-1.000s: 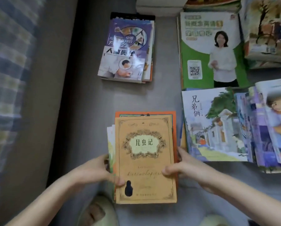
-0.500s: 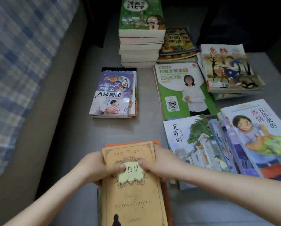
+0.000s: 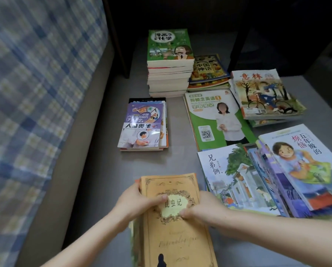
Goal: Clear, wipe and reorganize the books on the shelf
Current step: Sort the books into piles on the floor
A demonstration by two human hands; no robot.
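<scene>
Two hands, left hand (image 3: 140,203) and right hand (image 3: 203,211), curled fingers and thumbs round the flat tan paper-covered book (image 3: 172,224), gripping its opposite edges.

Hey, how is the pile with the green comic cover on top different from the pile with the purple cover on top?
The green-topped pile is much taller, made of many thick books; the purple-topped pile is only a few books high. The green-topped pile sits farther back; the purple-topped pile lies nearer the camera and slightly further left. Both lie flat on the grey surface, covers up.
</scene>
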